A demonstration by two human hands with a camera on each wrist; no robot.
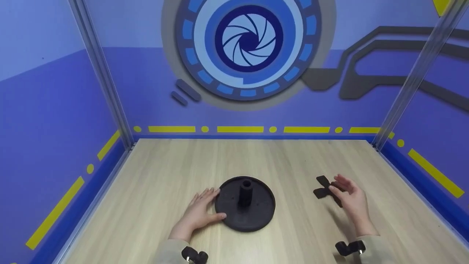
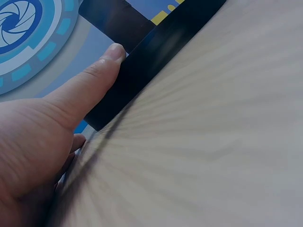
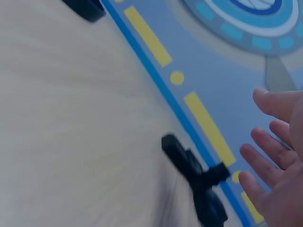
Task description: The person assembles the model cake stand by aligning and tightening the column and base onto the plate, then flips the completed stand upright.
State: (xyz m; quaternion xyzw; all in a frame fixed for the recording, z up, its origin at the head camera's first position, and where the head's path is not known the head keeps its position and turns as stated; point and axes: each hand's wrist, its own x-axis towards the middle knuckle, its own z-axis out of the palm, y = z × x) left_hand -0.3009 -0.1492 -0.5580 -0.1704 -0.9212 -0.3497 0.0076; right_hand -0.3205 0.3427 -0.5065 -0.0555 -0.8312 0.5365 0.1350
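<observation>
A round black disc (image 1: 262, 218) with a raised rim lies on the wooden table, and a hollow black post (image 1: 245, 194) stands up from it. At its left edge is my left hand (image 1: 199, 212), fingers spread and fairly straight. In the left wrist view, the thumb (image 2: 94, 78) rests against the disc's rim (image 2: 147, 61). Over to the right, a black cross-shaped piece with flat arms (image 1: 322, 192) is partly hidden behind my right hand (image 1: 351, 200). The right wrist view shows that hand's loosely bent fingers (image 3: 272, 165) beside the cross-shaped piece (image 3: 196, 182), holding nothing.
Blue printed panels (image 1: 139, 91) with yellow dashes rise behind and along both sides of the table (image 1: 293, 157). Metal posts (image 1: 106, 77) stand at the back corners. Each wrist wears a small black device (image 1: 350, 248).
</observation>
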